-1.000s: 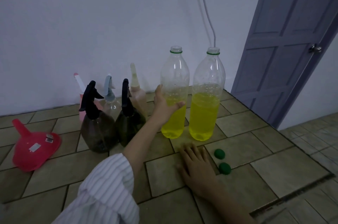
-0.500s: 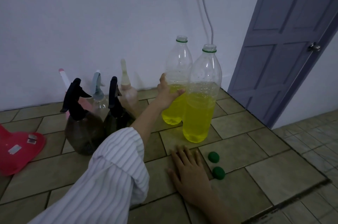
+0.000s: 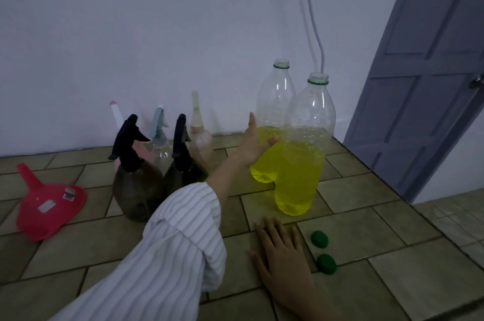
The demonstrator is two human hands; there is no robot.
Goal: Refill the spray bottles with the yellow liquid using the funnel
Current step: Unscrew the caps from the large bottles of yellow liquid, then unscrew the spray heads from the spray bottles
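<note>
Your left hand (image 3: 255,146) reaches forward from a striped sleeve (image 3: 180,237) and grasps the rear bottle (image 3: 272,121) at the level of its yellow liquid; the thumb crosses the front, and the fingers behind the plastic are hidden except one tip rising at the left edge. Whether this bottle's base touches the floor (image 3: 366,229) cannot be told, as the front bottle (image 3: 303,153) overlaps its right side. Both bottles are uncapped and roughly half full. Your right hand (image 3: 281,252) lies flat on the tiles, fingers straight, grip released, holding nothing; its wrist runs out of the lower edge. Two green caps (image 3: 323,251) lie just beside it on the right.

Spray bottles: two dark ones, left (image 3: 136,179) and right (image 3: 183,163), with black triggers stand in front; your sleeve covers the base of the right one. Behind them stand a clear bottle (image 3: 159,137) with a grey-blue head, a pink one (image 3: 117,116) mostly hidden, and a beige one (image 3: 199,134). Their fill levels are hard to make out in the dim light.

The red funnel (image 3: 48,205) lies on its side at far left, spout toward the wall, well apart from the yellow bottles. A door (image 3: 424,79) is cut off at right; a cable (image 3: 313,19) runs down the wall behind the bottles.
</note>
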